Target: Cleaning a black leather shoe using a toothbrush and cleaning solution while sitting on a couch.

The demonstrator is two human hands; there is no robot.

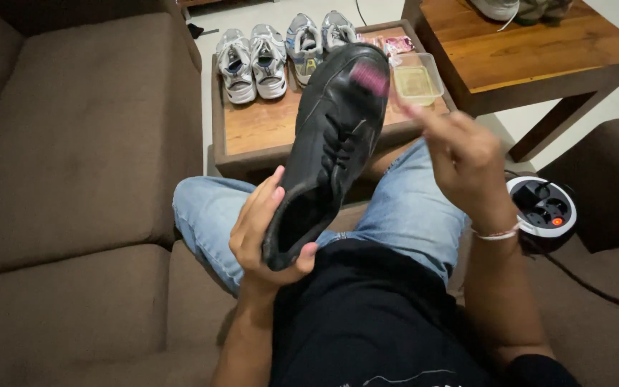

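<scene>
A brown sofa [73, 143] fills the left side, its cushions bare. The left hand [263, 229] is closed around the heel of a black shoe [331, 136], thumb on one side, fingers curled on the other, holding it up over the lap with the toe pointing away and the opening toward the camera. The shoe is smooth dark leather with black laces down the middle, a slight shine on the upper and a dark inside. At its toe sits a pink brush [371, 77], blurred, its bristles touching the leather. The right hand [463, 154] grips the brush handle, fingers bunched around it; a thin bracelet [497, 233] circles the wrist. Below the shoe are blue jeans [410, 215] and a black shirt [367, 315].

Beyond the shoe stands a low wooden table [259, 129] with two pairs of grey-white sneakers [253, 63] side by side, and a clear plastic box [417, 80] near its right end. Further right is a second wooden table [531, 50]. Beside the right forearm lies a round white-and-black power socket [542, 208] with a small red light, its black cable [596, 290] trailing off to the right
</scene>
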